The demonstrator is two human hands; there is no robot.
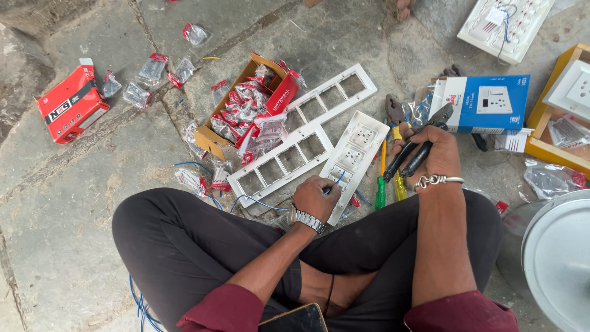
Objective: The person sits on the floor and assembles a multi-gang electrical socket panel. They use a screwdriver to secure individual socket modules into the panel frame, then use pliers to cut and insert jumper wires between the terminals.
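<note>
The grey stone floor (74, 203) carries everything, and the person sits cross-legged on it in black trousers (184, 246), with only the knees and maroon cuffs in view. At the right edge a round grey metal lid (562, 258) is cut off by the frame, as are a yellow wooden box (541, 147) and a white switch board (510, 24) at the top.

Two long white plastic switch frames with rectangular openings lie end to end: the far white frame (335, 95) and the near white frame (279, 163). Just beside the near one lies the white socket plate (353, 157), its lower end hidden behind the left hand (314, 198).

There are two red cardboard boxes: a shut red box (70, 104) at the left and an open red box (246, 104) heaped with small clear packets. About ten more clear plastic packets (150, 71) are scattered loose on the floor; their contents are too small to make out. A blue and white carton (485, 104) lies by the right hand (433, 157).

The left hand, with a metal watch on its wrist, rests knuckles-up on the socket plate, its fingers curled together, pinching a thin blue wire (255, 201) that trails across the floor. The right hand, palm down with a silver bangle on its wrist, has its fingers wrapped tight round black-handled pliers (418, 144), whose tip points up and away. Two screwdrivers, a green-handled screwdriver (381, 190) and a yellow-handled screwdriver (399, 184), lie between the hands.
</note>
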